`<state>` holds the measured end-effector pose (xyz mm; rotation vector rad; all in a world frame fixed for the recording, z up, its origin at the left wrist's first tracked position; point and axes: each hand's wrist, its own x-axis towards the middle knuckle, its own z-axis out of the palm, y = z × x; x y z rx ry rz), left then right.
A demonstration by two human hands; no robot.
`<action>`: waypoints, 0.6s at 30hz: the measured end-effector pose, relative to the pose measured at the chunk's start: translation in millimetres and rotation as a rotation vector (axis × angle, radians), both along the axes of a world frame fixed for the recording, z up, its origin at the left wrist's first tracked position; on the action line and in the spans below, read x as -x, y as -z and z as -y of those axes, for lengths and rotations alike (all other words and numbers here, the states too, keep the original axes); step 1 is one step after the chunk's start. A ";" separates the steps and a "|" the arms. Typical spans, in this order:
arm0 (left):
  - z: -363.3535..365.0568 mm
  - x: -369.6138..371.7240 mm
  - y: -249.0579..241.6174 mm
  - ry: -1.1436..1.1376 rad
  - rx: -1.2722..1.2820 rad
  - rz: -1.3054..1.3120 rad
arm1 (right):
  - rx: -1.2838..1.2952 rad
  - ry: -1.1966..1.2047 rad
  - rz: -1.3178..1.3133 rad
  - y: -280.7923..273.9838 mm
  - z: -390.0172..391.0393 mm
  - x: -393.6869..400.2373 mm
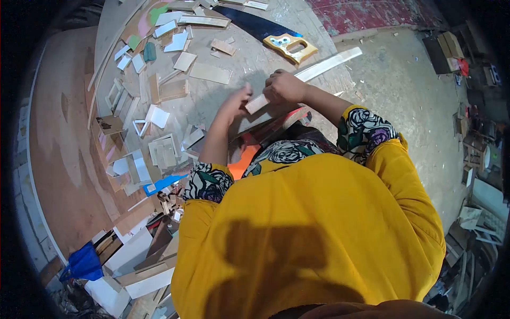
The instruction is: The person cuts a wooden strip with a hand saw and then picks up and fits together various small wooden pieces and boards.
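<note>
Wood strip (329,64) gripped w/ R hand (285,86).

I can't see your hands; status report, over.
Right hand grips strip; left hand by its end, contact unclear. Saw close by, not across strip. Scraps past left hand.

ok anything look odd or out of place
Mostly clutter: flat tan and white wooden offcuts lie strewn at odd angles across the pale worktable, unsorted. The long pale wooden strip in the right hand shows no obvious damage.
</note>
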<state>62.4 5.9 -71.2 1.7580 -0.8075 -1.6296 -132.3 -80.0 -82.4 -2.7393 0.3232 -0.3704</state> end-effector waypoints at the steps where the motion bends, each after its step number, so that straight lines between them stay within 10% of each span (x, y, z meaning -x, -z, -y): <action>1: 1.6 -8.1 -0.4 -0.219 -0.001 -0.099 | -0.001 0.019 -0.042 3.2 4.2 -0.1; 4: -7.8 -34.8 37.1 -0.312 0.307 0.068 | 0.019 0.060 -0.121 10.8 12.2 0.1; 18: -33.5 27.1 17.3 -0.363 0.108 0.313 | 0.006 0.282 -0.133 6.0 -12.1 -5.6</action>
